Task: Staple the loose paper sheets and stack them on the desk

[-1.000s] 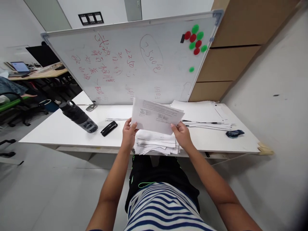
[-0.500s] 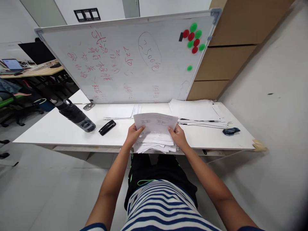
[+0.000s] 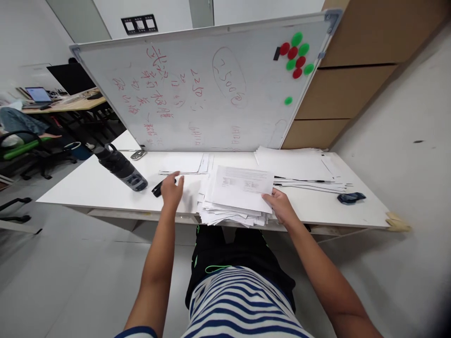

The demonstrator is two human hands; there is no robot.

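Observation:
My right hand (image 3: 279,205) pinches the right edge of a printed sheet of paper (image 3: 243,187), whether one sheet or a few I cannot tell. The paper is held above an uneven stack of papers (image 3: 232,217) at the desk's front edge. My left hand (image 3: 172,190) has come off the paper and hovers by a black stapler (image 3: 157,189), thumb and fingers apart. It hides part of the stapler, and I see no grip on it.
A dark water bottle (image 3: 123,169) stands left on the white desk (image 3: 88,188). Behind are a computer mouse (image 3: 138,154), flat papers (image 3: 179,164), a large paper pile (image 3: 292,164) and a leaning whiteboard (image 3: 197,108). A dark blue object (image 3: 351,197) lies right.
My left hand has let go of the paper and moved left to the stapler. My right hand keeps the paper, which has tilted and shifted right. The view has turned slightly.

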